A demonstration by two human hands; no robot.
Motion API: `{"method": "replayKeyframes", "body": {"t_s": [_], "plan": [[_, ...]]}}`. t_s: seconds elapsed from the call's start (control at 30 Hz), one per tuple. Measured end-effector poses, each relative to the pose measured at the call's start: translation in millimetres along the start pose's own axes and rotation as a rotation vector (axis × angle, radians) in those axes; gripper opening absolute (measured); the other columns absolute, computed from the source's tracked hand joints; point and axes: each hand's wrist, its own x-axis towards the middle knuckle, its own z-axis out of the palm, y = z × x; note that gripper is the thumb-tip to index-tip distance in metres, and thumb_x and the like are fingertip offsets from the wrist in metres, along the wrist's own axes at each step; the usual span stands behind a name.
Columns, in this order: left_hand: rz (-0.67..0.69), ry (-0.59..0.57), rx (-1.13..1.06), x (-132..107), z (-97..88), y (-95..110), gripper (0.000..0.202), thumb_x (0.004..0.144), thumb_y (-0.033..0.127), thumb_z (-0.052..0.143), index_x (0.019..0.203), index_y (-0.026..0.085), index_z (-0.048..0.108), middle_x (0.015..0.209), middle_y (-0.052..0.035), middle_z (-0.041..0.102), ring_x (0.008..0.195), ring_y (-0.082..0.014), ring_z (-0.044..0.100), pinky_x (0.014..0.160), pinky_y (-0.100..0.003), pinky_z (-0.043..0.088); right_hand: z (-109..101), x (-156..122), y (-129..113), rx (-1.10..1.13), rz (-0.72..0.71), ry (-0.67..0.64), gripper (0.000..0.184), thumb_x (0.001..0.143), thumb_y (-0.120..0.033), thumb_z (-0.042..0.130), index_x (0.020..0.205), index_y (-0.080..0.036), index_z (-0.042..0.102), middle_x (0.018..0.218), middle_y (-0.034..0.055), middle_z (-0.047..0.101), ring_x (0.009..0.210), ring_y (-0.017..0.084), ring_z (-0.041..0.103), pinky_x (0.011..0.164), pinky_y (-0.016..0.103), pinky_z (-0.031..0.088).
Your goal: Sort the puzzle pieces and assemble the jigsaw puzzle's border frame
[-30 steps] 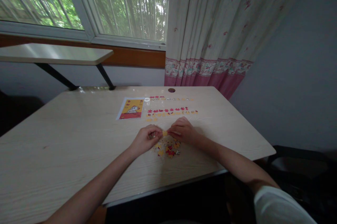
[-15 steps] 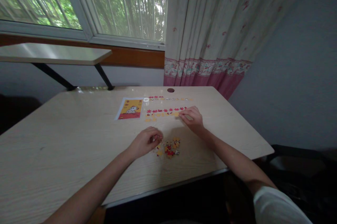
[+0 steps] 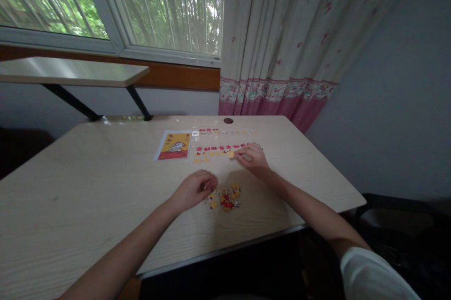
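My right hand (image 3: pixel 252 158) pinches a yellow jigsaw piece (image 3: pixel 231 154) at the right end of a row of yellow pieces (image 3: pixel 213 153). Just behind that row runs a line of red jigsaw pieces (image 3: pixel 220 148), its right end partly covered by my fingers. Nearer to me, my left hand (image 3: pixel 196 188) hovers with curled, closed fingers beside a loose pile of mixed jigsaw pieces (image 3: pixel 227 203). Whatever is in those fingers is hidden. Left of the rows lies a picture sheet (image 3: pixel 173 146) showing a white animal on yellow and red.
Farther back on the wooden table (image 3: pixel 105 187) lie another row of white and yellow pieces (image 3: pixel 229 133) and a few red ones (image 3: pixel 208 129). A raised shelf (image 3: pixel 73 72) stands at the back left. The curtain (image 3: pixel 275 46) hangs behind the table.
My right hand has shifted slightly left along the yellow row, with the yellow piece at its fingertips. My left hand has stayed in place.
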Motion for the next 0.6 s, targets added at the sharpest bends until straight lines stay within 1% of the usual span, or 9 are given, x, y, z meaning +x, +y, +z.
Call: {"method": "replayKeyframes", "body": {"t_s": [0.13,0.2,0.3,0.4,0.5,0.6], "plan": [[0.001,-0.007,0.015,-0.5,-0.6,0.0,0.012,0.08,0.017,0.049,0.081,0.018,0.062,0.07,-0.0018,0.058,0.068,-0.014,0.052,0.065,-0.025,0.041,21.3,5.8,0.2,0.001,0.02,-0.253,0.011,0.078,-0.031,0.063,0.078,-0.021,0.069,0.077,0.0024,0.067,0.077,0.014,0.056,0.077,0.029,0.036],[-0.003,-0.011,0.023,-0.7,-1.1,0.7,0.012,0.079,0.016,0.049,0.08,0.017,0.061,0.07,-0.0019,0.058,0.068,-0.0142,0.052,0.065,-0.025,0.041,31.8,10.6,-2.8,0.008,0.063,-0.337,0.011,0.077,-0.03,0.063,0.079,-0.02,0.069,0.077,0.002,0.067,0.076,0.014,0.057,0.076,0.028,0.037],[-0.01,-0.011,0.028,-1.0,-1.2,0.5,0.013,0.08,0.017,0.049,0.08,0.017,0.061,0.07,-0.0019,0.057,0.067,-0.0141,0.052,0.064,-0.025,0.041,43.3,18.6,-8.1,0.011,0.125,-0.399,0.013,0.078,-0.03,0.061,0.08,-0.02,0.069,0.077,0.0014,0.067,0.076,0.013,0.057,0.076,0.028,0.038],[-0.011,-0.003,0.024,-1.1,-0.6,-0.6,0.013,0.08,0.019,0.049,0.079,0.017,0.061,0.07,-0.002,0.058,0.066,-0.0139,0.052,0.064,-0.025,0.042,50.1,24.2,-10.8,-0.018,0.156,-0.444,0.013,0.078,-0.029,0.06,0.081,-0.021,0.07,0.078,0.0013,0.067,0.076,0.014,0.058,0.077,0.027,0.038],[-0.008,0.009,0.019,-0.9,-0.8,-0.5,0.013,0.081,0.02,0.049,0.078,0.017,0.061,0.07,-0.0021,0.058,0.067,-0.0141,0.052,0.064,-0.025,0.042,52.7,26.5,-10.8,-0.047,0.17,-0.484,0.014,0.078,-0.029,0.059,0.081,-0.022,0.07,0.079,0.0014,0.068,0.077,0.014,0.059,0.076,0.028,0.039],[-0.013,0.016,0.03,-1.1,-2.8,-0.7,0.014,0.082,0.02,0.048,0.078,0.017,0.062,0.068,-0.002,0.058,0.066,-0.0139,0.052,0.063,-0.025,0.042,49.6,25.8,-11.2,-0.087,0.164,-0.475,0.014,0.079,-0.03,0.059,0.083,-0.022,0.07,0.082,0.0024,0.068,0.08,0.016,0.059,0.078,0.031,0.038]]}}
